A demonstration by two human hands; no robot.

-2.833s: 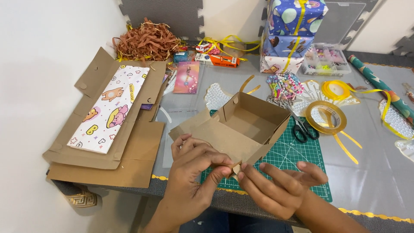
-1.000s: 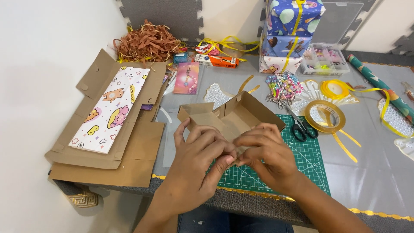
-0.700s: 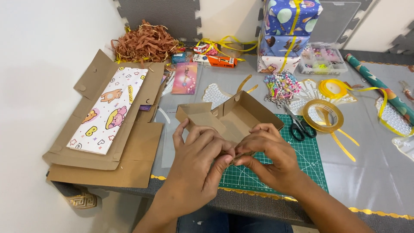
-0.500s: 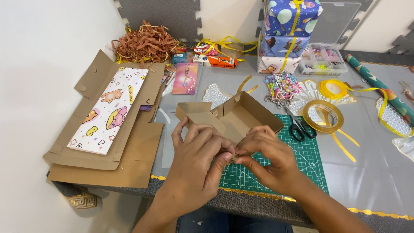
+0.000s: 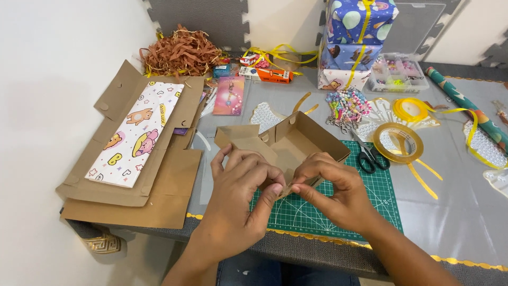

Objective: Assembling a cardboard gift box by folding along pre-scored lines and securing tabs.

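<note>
Both hands had drawn closer since earlier, left hand and right hand pinching near edge of cardboard box, box over green cutting mat, scissors just right of box, bare mat below it.

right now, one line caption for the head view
Both hands, left hand and right hand, pinch a cardboard box corner over a green cutting mat.

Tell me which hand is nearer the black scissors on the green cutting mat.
Right. The right hand pinches the cardboard box just left of the scissors; the left hand is farther left, on the box's near corner.
</note>
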